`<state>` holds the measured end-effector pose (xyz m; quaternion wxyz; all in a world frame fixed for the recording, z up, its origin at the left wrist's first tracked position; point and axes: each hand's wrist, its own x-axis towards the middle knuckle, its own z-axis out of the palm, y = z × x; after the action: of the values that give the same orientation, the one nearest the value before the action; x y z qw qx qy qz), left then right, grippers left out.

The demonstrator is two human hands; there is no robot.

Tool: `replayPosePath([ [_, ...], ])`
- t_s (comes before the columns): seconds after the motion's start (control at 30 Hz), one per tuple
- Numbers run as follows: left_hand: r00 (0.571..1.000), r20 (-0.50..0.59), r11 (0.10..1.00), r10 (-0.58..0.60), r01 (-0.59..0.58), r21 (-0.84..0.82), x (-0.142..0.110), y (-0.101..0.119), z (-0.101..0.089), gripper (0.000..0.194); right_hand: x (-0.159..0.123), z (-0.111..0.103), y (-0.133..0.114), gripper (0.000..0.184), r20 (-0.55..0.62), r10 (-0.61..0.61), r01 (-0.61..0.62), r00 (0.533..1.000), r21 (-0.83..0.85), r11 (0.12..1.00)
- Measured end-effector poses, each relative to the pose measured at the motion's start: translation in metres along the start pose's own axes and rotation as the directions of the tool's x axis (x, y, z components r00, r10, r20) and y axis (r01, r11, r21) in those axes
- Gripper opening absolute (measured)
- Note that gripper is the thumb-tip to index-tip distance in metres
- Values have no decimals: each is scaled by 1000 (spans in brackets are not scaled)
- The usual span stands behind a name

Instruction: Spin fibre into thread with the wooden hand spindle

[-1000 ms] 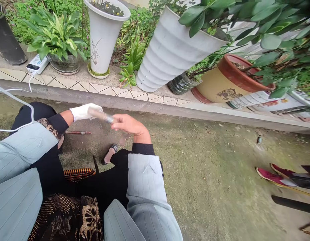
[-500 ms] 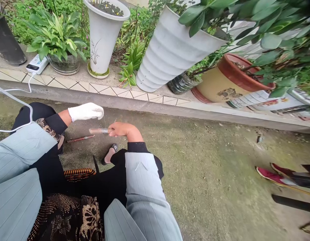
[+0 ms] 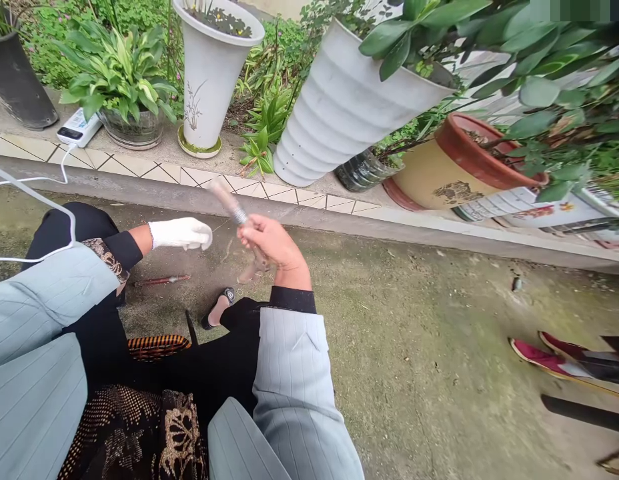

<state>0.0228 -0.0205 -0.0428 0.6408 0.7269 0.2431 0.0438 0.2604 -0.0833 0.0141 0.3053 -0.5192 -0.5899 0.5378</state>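
The bare right hand (image 3: 273,241) grips a blurred, tilted stick (image 3: 225,197) bound with silvery winding (image 3: 239,215), its upper end overlapping the front edge of the ledge (image 3: 162,172). A faint thread (image 3: 223,225) runs toward the white-gloved left hand (image 3: 182,233), fingers curled. A reddish stick (image 3: 162,280) lies on the ground (image 3: 389,320), well below that edge.

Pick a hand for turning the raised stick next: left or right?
Right, I'd say: the right hand grips the raised stick, while the gloved left hand is apart from it, a faint thread seemingly between them.
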Motion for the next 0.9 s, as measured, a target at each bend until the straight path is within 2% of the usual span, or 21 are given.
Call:
replayPosePath([
  [0.07, 993, 115, 1000, 0, 3, -22, -1, 5, 9, 34, 8, -3, 5, 15, -245, 60, -81, 968, -77, 994],
  [0.1, 988, 153, 1000, -1, 2, -3, -3, 9, 11, 33, 12, -2, 9, 15, -314, 107, -165, 943, -163, 973],
  [0.13, 985, 171, 1000, 6, -10, 25, -5, 14, 12, 31, 15, 0, 12, 16, -343, 151, -255, 927, -282, 925],
  [0.17, 986, 164, 998, 13, -24, 66, -7, 19, 11, 30, 18, 2, 15, 16, -321, 197, -325, 926, -418, 848],
  [0.2, 993, 118, 993, 26, -40, 113, -9, 23, 7, 29, 19, 6, 16, 15, -237, 258, -348, 937, -547, 761],
  [0.23, 998, 48, 986, 41, -48, 158, -11, 27, 3, 28, 19, 9, 17, 15, -93, 338, -316, 936, -643, 698],
  [0.27, 998, -26, 979, 61, -55, 197, -13, 29, -2, 27, 18, 12, 16, 14, 95, 420, -247, 903, -683, 687],
  [0.3, 995, -61, 972, 81, -66, 224, -14, 30, -7, 27, 15, 13, 14, 15, 293, 470, -181, 833, -658, 731],
  [0.33, 992, -89, 969, 92, -69, 237, -14, 29, -12, 27, 11, 14, 11, 18, 468, 461, -139, 754, -572, 808],
  [0.37, 989, -112, 970, 100, -72, 233, -14, 28, -15, 27, 7, 13, 7, 23, 584, 398, -123, 708, -453, 883],
  [0.4, 985, -135, 975, 103, -74, 210, -13, 26, -18, 28, 2, 11, 4, 28, 625, 303, -113, 719, -324, 939],
  [0.43, 981, -167, 983, 103, -74, 170, -12, 23, -19, 29, -1, 8, 0, 32, 595, 201, -93, 778, -207, 974],
  [0.5, 972, -218, 995, 89, -76, 70, -9, 17, -17, 33, -6, 2, -4, 35, 388, 42, -30, 921, -37, 999],
  [0.53, 974, -214, 997, 78, -74, 28, -7, 14, -15, 35, -6, 0, -4, 36, 250, -3, -1, 968, 16, 1000],
  [0.57, 980, -189, 998, 64, -65, 0, -6, 12, -13, 36, -5, -1, -3, 37, 119, -26, 20, 993, 47, 999],
  [0.63, 995, -97, 999, 28, -30, -12, -5, 10, -7, 36, 1, -1, 3, 37, -68, -26, 29, 997, 55, 998],
  [0.73, 999, 31, 1000, 6, -7, 26, -2, 9, 0, 34, 12, 3, 14, 33, -192, 18, -25, 981, -35, 999],
  [0.83, 993, 99, 991, 59, -70, 111, -1, 10, 5, 28, 19, 5, 22, 28, -262, 79, -156, 962, -289, 945],
  [0.9, 989, 110, 970, 99, -120, 213, -2, 12, 6, 23, 21, 6, 24, 26, -272, 103, -233, 957, -504, 832],
])
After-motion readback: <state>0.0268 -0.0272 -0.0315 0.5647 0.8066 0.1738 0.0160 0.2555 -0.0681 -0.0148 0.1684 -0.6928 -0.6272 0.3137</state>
